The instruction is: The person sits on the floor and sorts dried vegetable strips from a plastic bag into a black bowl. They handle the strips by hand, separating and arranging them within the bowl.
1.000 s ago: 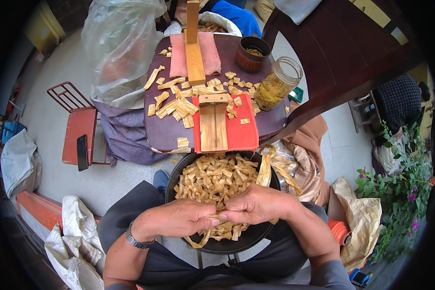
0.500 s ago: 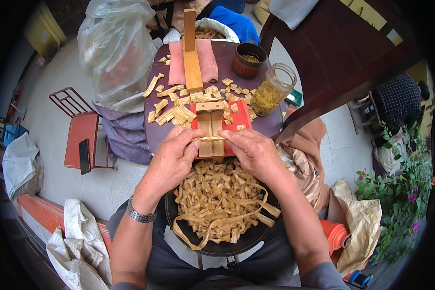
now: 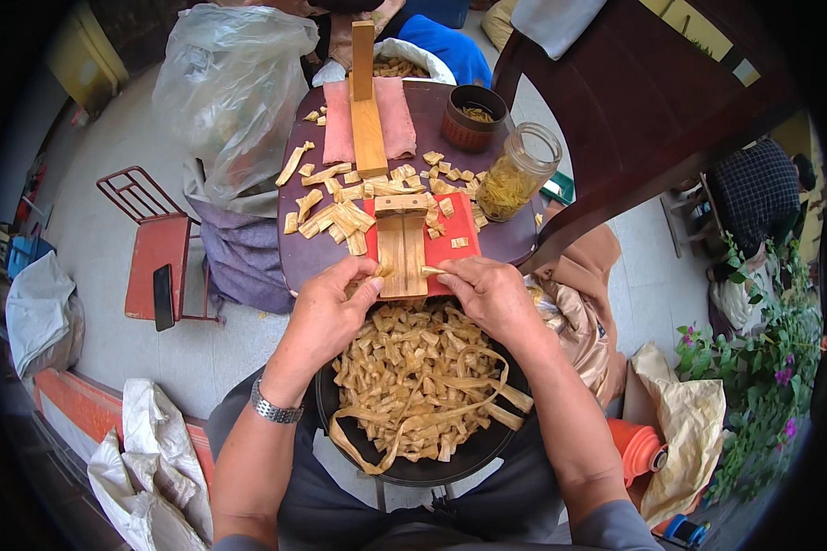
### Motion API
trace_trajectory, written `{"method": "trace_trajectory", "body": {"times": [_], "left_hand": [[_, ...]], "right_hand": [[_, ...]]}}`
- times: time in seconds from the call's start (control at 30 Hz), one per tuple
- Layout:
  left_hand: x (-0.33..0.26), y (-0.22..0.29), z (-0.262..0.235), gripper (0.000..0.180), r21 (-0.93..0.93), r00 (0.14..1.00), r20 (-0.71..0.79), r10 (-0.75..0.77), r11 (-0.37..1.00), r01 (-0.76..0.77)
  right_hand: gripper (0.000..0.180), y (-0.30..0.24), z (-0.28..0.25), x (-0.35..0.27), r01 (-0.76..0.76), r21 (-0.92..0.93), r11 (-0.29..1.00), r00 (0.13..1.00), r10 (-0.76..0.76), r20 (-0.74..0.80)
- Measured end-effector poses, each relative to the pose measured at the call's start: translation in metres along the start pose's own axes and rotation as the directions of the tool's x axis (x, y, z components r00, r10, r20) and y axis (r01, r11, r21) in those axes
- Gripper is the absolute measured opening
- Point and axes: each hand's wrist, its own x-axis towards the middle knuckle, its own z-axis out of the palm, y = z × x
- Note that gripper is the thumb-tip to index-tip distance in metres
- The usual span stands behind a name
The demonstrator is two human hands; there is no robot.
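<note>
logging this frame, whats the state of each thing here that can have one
left hand: pinching a tan strip at the wooden jig
right hand: pinching the strip's other end
wooden jig: flat on a red mat
black pan: full of strips
glass jar: open, partly filled
phone: lying on a red stool

I saw a dark phone (image 3: 163, 297) lying screen-up on the red stool (image 3: 147, 266), and a clear plastic bag (image 3: 232, 87) behind the table.
</note>
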Motion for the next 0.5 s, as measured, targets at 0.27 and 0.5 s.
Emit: {"method": "trace_trajectory", "body": {"times": [0.27, 0.5], "left_hand": [[-0.015, 0.028, 0.002, 0.024, -0.787, 0.955, 0.284, -0.082, 0.549, 0.281], [-0.024, 0.025, 0.026, 0.024, -0.885, 0.986, 0.114, -0.122, 0.438, 0.156]], "right_hand": [[0.019, -0.04, -0.011, -0.009, -0.429, 0.724, 0.54, 0.903, 0.237, 0.358], [0.037, -0.059, 0.013, -0.014, -0.297, 0.612, 0.733, 0.944, 0.13, 0.302]]}}
